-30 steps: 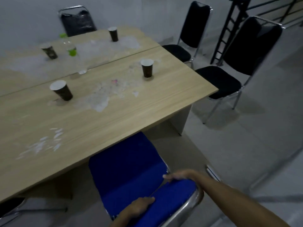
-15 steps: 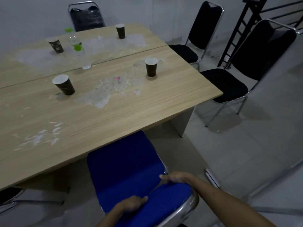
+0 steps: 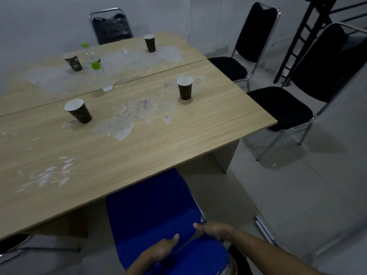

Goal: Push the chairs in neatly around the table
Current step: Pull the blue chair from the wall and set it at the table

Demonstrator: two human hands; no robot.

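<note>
A scuffed wooden table [image 3: 178, 135] fills the frame's left and centre. At bottom centre, a blue chair [image 3: 151, 207] faces it, seat front tucked under the edge. Left hand [image 3: 160, 250] and right hand [image 3: 213, 231] curl over its backrest top.

blue chair [image 3: 153, 207] has slid slightly further under the table [image 3: 178, 135].

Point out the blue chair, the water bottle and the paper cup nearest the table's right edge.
blue chair [image 3: 151, 211]: head view, on the seat cushion.
water bottle [image 3: 96, 66]: head view, on the green label.
paper cup [image 3: 184, 90]: head view, on its dark side wall.
</note>
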